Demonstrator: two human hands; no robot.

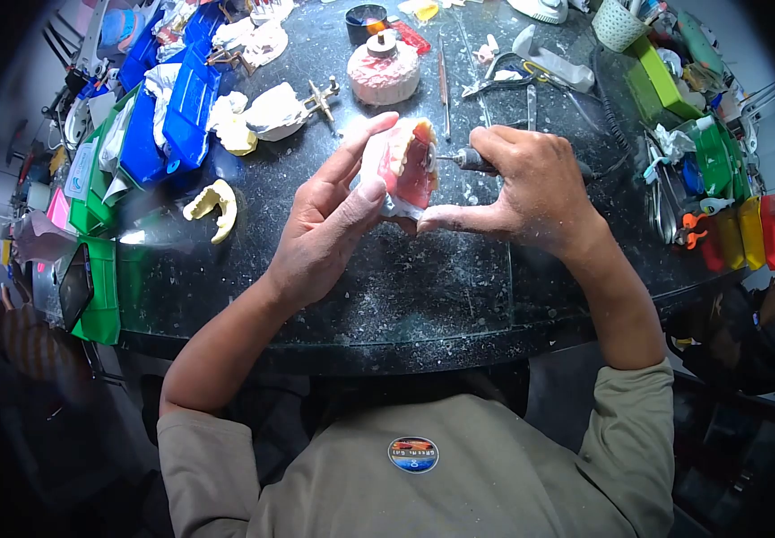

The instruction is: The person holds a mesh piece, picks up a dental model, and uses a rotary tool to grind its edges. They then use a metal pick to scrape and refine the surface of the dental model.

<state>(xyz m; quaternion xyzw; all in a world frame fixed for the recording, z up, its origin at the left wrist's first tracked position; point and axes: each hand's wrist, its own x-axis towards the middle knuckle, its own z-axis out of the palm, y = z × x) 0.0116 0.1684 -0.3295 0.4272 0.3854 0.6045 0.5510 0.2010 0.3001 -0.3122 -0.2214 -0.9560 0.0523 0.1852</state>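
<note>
A dental model (412,176) with a pink wax or acrylic base and a row of pale teeth is held up over the dark bench. My left hand (332,215) grips it from the left, fingers behind and thumb on the near side. In my right hand (531,184) is a rotary handpiece (471,160), its thin tip pointing left at the inside of the model. Whether the tip touches the surface is too small to tell. My right thumb reaches to the model's lower edge.
Blue bins (192,108) and a yellowish arch-shaped piece (215,212) are at left. A plaster cast on a metal articulator (317,100), a pink-white round flask (384,70) and pliers (504,82) lie beyond my hands. Green bins (719,157) stand at right. White dust covers the bench (423,291).
</note>
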